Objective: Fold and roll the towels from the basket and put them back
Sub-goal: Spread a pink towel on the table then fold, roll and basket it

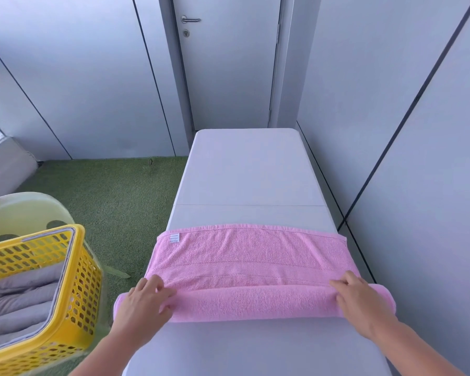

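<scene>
Left hand and right hand grip the pink towel roll; yellow basket beside table.

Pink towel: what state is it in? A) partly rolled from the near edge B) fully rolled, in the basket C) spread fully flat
A: the pink towel is rolled at its near edge, held by the left hand and right hand; the rest lies flat.

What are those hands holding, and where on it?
The pink towel: the left hand and right hand grip opposite ends of its rolled-up near part.
</scene>
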The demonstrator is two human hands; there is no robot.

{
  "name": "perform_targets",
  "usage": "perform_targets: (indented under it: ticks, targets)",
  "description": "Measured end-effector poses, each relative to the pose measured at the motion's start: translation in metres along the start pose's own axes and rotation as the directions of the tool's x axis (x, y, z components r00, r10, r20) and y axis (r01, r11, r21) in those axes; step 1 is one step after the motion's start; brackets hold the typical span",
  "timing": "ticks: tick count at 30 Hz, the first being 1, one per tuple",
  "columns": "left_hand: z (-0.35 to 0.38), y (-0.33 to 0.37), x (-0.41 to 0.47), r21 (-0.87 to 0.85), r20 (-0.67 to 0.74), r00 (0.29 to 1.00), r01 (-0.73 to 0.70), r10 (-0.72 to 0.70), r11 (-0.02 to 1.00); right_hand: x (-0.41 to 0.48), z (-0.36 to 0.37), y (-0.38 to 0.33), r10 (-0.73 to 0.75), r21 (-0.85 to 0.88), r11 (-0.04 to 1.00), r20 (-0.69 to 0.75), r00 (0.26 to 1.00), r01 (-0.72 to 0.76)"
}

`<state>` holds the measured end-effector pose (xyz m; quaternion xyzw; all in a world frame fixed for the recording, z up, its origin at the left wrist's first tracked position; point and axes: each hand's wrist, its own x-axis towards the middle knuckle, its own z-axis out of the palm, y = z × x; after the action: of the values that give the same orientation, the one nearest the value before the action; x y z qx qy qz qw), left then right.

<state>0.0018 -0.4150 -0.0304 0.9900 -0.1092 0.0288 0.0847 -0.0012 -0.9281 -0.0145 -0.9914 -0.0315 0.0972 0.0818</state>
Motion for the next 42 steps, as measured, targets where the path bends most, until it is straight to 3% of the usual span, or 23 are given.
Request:
perform_targets:
  ticks: [4,8,9,15,20,23,28,32,37,42]
  targets:
    - [0.001,-0.002,0.001,-0.123,0.007,0.999,0.044,-0.043,0.991,-0.004,-0.001,0.000,-0.052,0.058,0.997,-0.057,0.997,0.055]
    - [0.001,-0.003,-0.002,-0.025,0.136,0.991,0.016,-0.013,1.000,-0.003,0.005,0.005,-0.080,-0.006,0.997,0.067,0.995,0.080]
    - [0.002,-0.003,-0.002,-0.006,0.155,0.988,0.014,-0.013,1.000,0.001,0.008,0.005,-0.088,-0.042,0.995,0.042,0.995,0.090]
    - [-0.001,0.000,-0.001,0.077,0.110,0.993,-0.041,0.032,0.996,0.010,-0.002,-0.001,-0.136,-0.168,0.976,0.021,0.990,0.138]
    - [-0.003,0.003,0.002,0.094,0.026,0.999,-0.043,0.040,0.995,0.011,-0.001,0.001,-0.094,-0.036,0.995,0.012,0.996,0.094]
    - [-0.003,0.002,0.009,-0.011,-0.016,0.999,0.037,-0.037,0.999,0.012,0.001,-0.001,-0.050,0.055,0.997,-0.064,0.997,0.053]
    - [0.003,-0.001,0.011,0.006,0.141,0.988,0.057,-0.057,0.998,0.009,0.002,0.001,-0.135,0.100,0.986,-0.009,0.991,0.136]
    - [0.002,0.003,0.015,0.068,0.199,0.978,0.047,-0.060,0.997,0.015,0.009,-0.001,-0.108,-0.015,0.994,0.082,0.991,0.109]
    - [-0.001,0.001,0.020,0.065,0.114,0.993,-0.022,0.014,0.998,0.021,0.006,0.000,-0.165,-0.113,0.981,-0.078,0.983,0.155]
    - [-0.001,-0.002,0.018,0.071,0.102,0.994,-0.046,0.039,0.996,0.015,-0.020,-0.007,-0.084,-0.107,0.990,0.040,0.996,0.088]
